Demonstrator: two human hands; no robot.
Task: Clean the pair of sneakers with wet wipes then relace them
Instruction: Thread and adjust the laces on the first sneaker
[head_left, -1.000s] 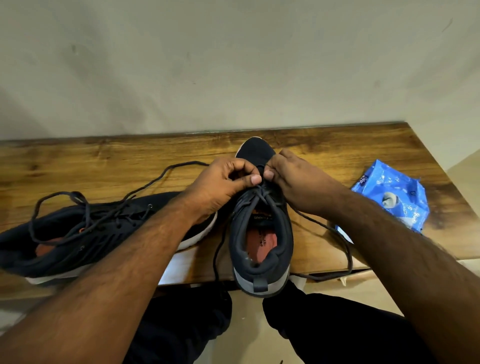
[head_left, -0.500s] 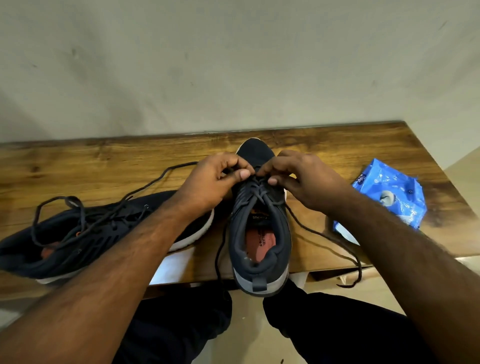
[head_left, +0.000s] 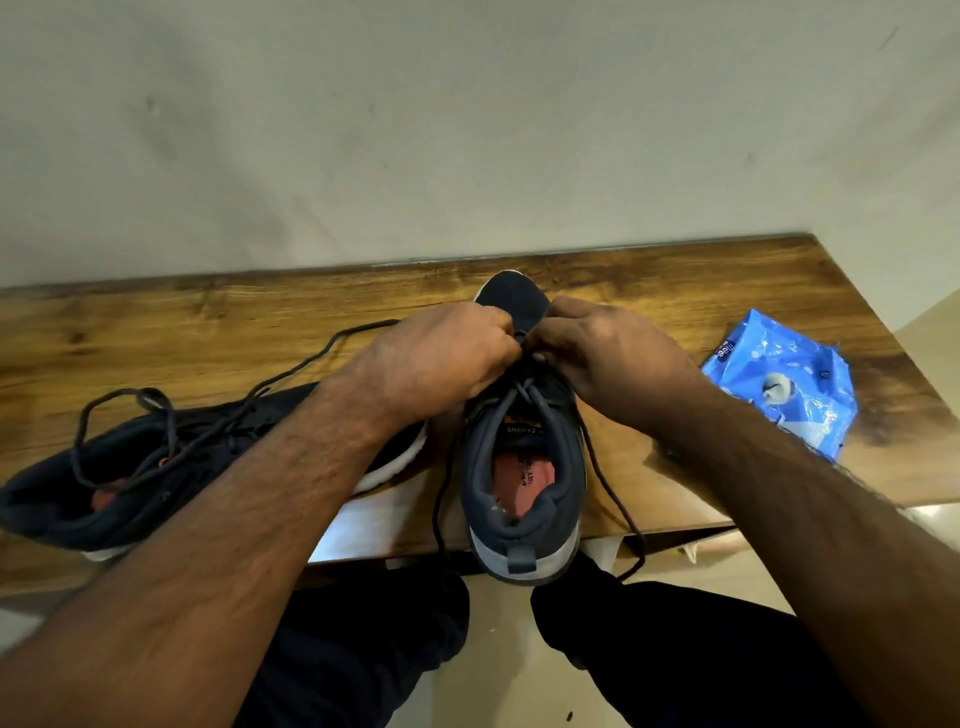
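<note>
Wooden table (head_left: 208, 332), plain grey wall (head_left: 467, 130)

Counter (head_left: 208, 332): brown wood grain, set against wall. Wall (head_left: 467, 130): plain, pale, scuffed. Floor (head_left: 498, 649): light beige, below counter edge.

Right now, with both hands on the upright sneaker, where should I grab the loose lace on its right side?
Pinch the right lace strand where it lies on the wooden table beside the upright sneaker. Come from the right: that stretch lies clear of the right hand, while its tip hangs past the table edge.
</note>
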